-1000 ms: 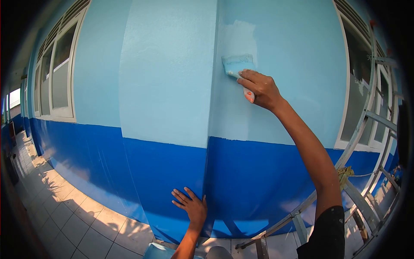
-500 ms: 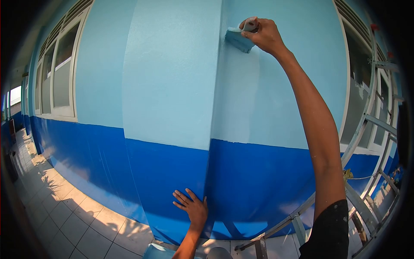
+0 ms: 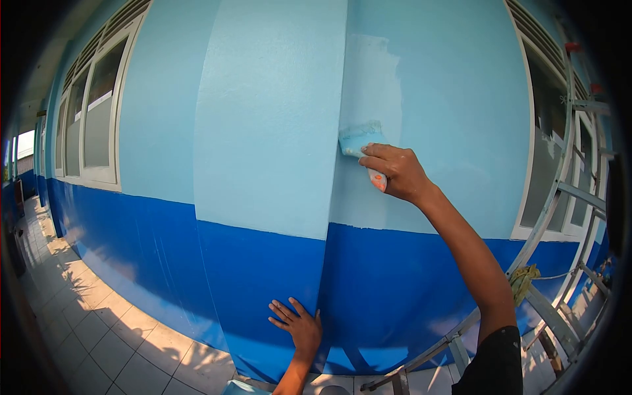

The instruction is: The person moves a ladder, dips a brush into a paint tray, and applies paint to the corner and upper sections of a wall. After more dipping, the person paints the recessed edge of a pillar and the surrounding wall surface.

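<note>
My right hand (image 3: 398, 172) grips the handle of a wide paintbrush (image 3: 361, 139), whose bristles point up and touch the light blue wall (image 3: 461, 131) just right of the pillar's corner. A paler, fresh-looking patch of paint (image 3: 375, 72) extends above and below the brush. Low on the dark blue part of the pillar (image 3: 263, 263), my left hand (image 3: 299, 327) rests with its fingers spread, near the pillar's edge and holding nothing.
A metal ladder (image 3: 550, 210) stands at the right, with a greenish cloth (image 3: 523, 282) on it. White-framed windows (image 3: 99, 99) flank the wall. Below lies a tiled floor (image 3: 141, 359). A light blue container (image 3: 243, 388) shows partly at the bottom edge.
From a second to half a second ago, my right hand moved the brush up the wall; now it is lower, bristles up again. My left hand stays on the pillar as the view shifts slightly.
</note>
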Motion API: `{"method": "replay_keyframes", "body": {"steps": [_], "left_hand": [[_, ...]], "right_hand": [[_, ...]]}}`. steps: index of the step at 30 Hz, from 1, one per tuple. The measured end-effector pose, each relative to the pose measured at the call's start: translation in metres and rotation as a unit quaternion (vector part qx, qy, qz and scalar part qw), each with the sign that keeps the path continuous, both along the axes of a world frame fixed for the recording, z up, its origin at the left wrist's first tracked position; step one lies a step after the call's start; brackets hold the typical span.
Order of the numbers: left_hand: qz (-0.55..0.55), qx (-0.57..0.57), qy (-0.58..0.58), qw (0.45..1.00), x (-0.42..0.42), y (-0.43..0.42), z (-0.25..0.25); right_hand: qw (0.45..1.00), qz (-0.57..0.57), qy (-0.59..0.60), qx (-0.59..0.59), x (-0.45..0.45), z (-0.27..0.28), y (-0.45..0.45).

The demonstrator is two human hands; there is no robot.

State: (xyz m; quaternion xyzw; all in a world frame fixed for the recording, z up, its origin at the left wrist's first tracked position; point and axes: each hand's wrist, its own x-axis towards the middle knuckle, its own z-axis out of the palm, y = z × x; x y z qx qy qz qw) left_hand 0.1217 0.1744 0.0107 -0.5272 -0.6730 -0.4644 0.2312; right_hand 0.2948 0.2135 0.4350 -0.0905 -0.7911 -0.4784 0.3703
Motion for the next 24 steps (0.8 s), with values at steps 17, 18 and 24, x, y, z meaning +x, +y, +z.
{"method": "replay_keyframes", "body": {"steps": [17,18,24], "left_hand": [[-0.019,-0.035,-0.002,0.999,0.002,-0.006,0.006],[-0.021,-0.038,-0.005,0.999,0.001,-0.005,0.006],[-0.027,-0.108,-0.039,0.993,0.001,-0.022,0.017]], "right_hand": [[0.872,0.110,0.173,-0.444,0.019,-0.004,-0.011],[0.872,0.111,0.178,-0.443,0.017,0.008,-0.010],[0.906,0.114,0.180,-0.366,0.009,0.141,-0.010]]}}
